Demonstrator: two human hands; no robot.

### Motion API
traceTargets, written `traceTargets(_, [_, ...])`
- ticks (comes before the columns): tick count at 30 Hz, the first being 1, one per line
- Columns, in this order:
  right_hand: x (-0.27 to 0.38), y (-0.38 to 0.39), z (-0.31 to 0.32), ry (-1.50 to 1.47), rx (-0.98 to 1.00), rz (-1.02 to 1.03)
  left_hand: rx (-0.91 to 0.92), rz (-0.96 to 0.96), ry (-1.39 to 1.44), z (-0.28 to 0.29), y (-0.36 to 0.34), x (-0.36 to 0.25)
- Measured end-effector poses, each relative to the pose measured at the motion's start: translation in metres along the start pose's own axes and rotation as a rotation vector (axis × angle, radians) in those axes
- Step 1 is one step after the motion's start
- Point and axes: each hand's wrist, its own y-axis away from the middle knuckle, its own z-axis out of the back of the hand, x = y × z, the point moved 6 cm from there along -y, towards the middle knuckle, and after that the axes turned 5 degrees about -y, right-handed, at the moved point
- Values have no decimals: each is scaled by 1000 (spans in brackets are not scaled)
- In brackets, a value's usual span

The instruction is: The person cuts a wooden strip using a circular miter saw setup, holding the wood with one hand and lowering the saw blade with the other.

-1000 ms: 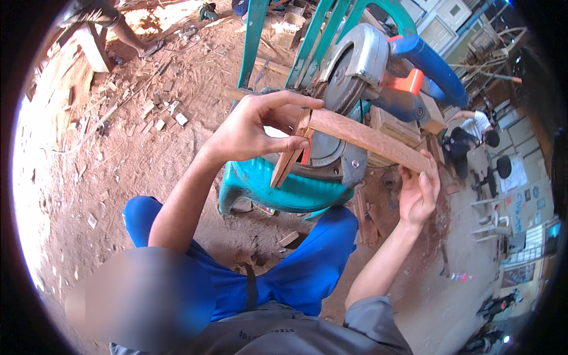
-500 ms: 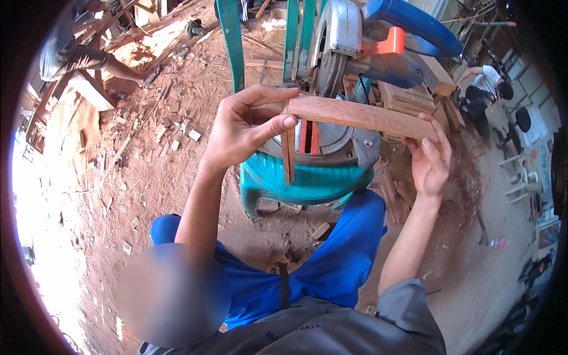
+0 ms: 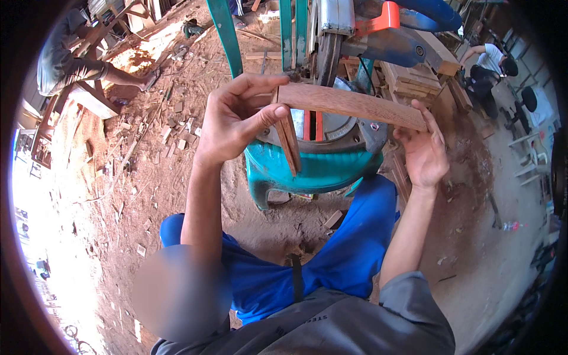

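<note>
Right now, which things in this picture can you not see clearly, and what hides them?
- Saw blade, head view: top cut off by the upper edge, lower part hidden behind the long wooden strip.
- Short wooden strip: upper end covered by the left hand.
- Left knee: blurred patch.
- Stacked boards: partly hidden by the saw's blue housing.

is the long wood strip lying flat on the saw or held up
Held up: left hand grips one end, right hand the other of the strip.

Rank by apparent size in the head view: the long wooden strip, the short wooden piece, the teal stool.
1. teal stool, though partly hidden.
2. long wooden strip, nearer the camera, so unsure against the stool.
3. short wooden piece.
</note>
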Motion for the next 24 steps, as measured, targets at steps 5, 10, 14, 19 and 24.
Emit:
traceTargets(5, [-25,11,13,-84,-32,-65,-15,11,-20,6,2,2])
traceTargets(10, [-58,32,31,-239,-46,-155,-36,-7,-53,12,2,4])
traceTargets(14, [-88,72,47,-251,-168,-266,-53,4,-81,14,2,6])
traceTargets(19, [-104,106,54,-351,-205,-302,-28,8,-58,10,3,5])
traceTargets(24, [-82,92,27,-265,-43,-275,16,12,-112,1,6,3])
